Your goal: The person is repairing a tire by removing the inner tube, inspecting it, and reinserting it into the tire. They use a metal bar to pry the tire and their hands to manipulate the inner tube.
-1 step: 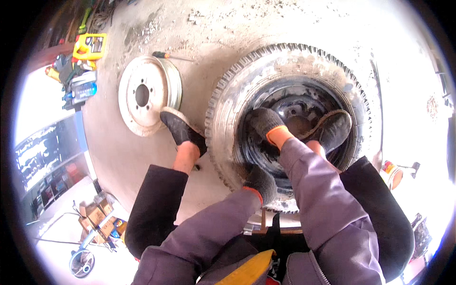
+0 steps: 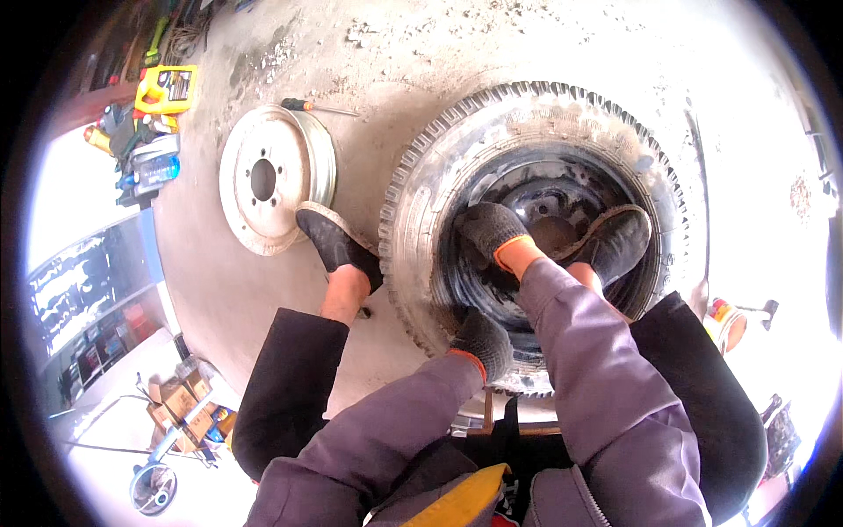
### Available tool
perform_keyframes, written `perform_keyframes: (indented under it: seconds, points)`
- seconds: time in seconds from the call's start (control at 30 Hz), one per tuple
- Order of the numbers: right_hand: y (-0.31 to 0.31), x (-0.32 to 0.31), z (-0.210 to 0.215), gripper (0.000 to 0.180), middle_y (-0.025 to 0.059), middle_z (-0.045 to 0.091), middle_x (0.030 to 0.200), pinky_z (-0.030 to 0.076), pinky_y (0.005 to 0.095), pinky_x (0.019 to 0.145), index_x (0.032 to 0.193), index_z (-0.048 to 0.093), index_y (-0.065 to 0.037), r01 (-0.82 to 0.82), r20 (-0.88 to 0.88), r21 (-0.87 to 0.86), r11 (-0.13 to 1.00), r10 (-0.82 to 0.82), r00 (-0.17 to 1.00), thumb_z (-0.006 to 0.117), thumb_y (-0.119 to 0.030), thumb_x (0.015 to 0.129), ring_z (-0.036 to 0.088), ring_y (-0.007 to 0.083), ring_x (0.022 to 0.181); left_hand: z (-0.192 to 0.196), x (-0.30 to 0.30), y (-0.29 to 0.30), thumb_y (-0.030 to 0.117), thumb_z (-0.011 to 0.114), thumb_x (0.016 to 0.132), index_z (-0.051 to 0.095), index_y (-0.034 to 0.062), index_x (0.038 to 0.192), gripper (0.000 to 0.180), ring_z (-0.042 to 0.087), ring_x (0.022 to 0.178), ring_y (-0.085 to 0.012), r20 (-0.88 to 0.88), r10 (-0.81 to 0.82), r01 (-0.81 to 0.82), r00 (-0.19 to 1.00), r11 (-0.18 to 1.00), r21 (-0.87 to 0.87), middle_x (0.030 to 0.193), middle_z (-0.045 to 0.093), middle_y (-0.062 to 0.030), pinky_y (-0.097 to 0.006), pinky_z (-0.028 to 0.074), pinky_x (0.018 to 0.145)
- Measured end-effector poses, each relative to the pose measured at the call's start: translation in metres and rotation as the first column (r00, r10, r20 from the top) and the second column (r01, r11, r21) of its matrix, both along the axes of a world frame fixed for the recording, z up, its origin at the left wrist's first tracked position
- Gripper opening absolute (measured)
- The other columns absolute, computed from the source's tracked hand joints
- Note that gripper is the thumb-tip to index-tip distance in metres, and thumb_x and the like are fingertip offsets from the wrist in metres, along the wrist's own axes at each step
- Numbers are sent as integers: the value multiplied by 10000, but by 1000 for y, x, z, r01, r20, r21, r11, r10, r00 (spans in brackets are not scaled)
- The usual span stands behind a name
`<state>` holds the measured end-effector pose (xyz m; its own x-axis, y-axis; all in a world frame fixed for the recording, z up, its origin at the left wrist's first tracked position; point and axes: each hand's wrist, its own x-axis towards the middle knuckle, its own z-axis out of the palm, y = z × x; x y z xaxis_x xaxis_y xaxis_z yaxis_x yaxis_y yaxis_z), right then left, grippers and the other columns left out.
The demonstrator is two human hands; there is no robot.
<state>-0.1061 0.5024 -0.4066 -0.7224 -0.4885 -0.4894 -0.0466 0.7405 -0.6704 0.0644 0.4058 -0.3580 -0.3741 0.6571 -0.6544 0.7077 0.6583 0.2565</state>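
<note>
Pale concrete floor [image 2: 193, 228], dusty and strewn with grit toward the far side, runs under everything. On the far left, crumpled cardboard boxes [image 2: 178, 400] lie low down, and above them, along the floor's edge, are a translucent blue bottle [image 2: 158, 169] and a squarish yellow jug [image 2: 165, 95]. Next comes a white wheel rim [image 2: 288, 186], round and metallic, its central hole ringed by smaller ones. A screwdriver [image 2: 303, 105] lies just past its upper edge.

A strip of floor separates this rim from the tyre, and the left shoe [image 2: 338, 241], dark with a pale sole edge, takes up the near part of it. The tyre [image 2: 417, 184] lies flat before the person, its tread blocky and its rubber sidewall smeared with dried dirt, around a glossy black wheel [image 2: 606, 176].

The left hand [image 2: 483, 342], in a dark knitted glove with an orange cuff, is at the tyre's near inner edge. The right hand [image 2: 492, 233], gloved likewise, reaches into the opening at the black wheel's left side. Both hands' fingers are hidden; I can't tell whether they grip.

The right shoe [image 2: 619, 239] rests over the black wheel. Beyond the tyre's right edge lies a long thin bar [image 2: 703, 220], then an orange tin [image 2: 727, 328].
</note>
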Motion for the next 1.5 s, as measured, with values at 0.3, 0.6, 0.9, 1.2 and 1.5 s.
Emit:
perform_keyframes:
  seconds: [0.3,0.6,0.9,1.2,1.5]
  points:
    - [10,-1,-82,378,109,626,1301,480,391,993,1250,657,-113,-582,-144,-33,813,572,807,482,-261,950,627,275,1148,17,-10,13,298,575,853,755,115,824,259,654,787,-322,36,-96,95,995,995,16,771,698,-95,-538,413,712]
    - [-10,7,-43,355,173,685,1130,513,437,919,1088,726,-87,-87,14,113,990,86,996,491,-281,907,654,350,1062,11,-12,5,289,614,812,765,115,857,235,664,780,-262,112,-142,141,984,990,11,792,705,-101,-505,428,681]
    - [-9,67,-14,435,188,697,1056,487,381,903,1186,666,-60,598,535,-17,801,-498,682,546,-401,943,668,302,993,6,-20,-27,89,622,764,690,43,816,98,623,888,-362,198,251,-306,948,892,334,887,668,-188,-465,463,827]
    - [-6,92,-16,359,209,691,1051,488,341,862,1118,688,-36,744,483,-366,559,-569,666,588,-341,957,649,312,976,43,-5,-24,112,594,771,664,39,1082,327,612,1011,-368,208,137,-214,969,886,411,1032,664,-178,-464,455,948]
    - [-21,67,10,406,93,713,924,482,317,752,1088,713,-10,863,879,-196,466,-306,365,715,-349,867,636,187,810,88,27,-78,103,591,818,626,30,1206,396,613,1078,-365,226,624,-663,748,690,292,1149,658,-177,-435,485,956]
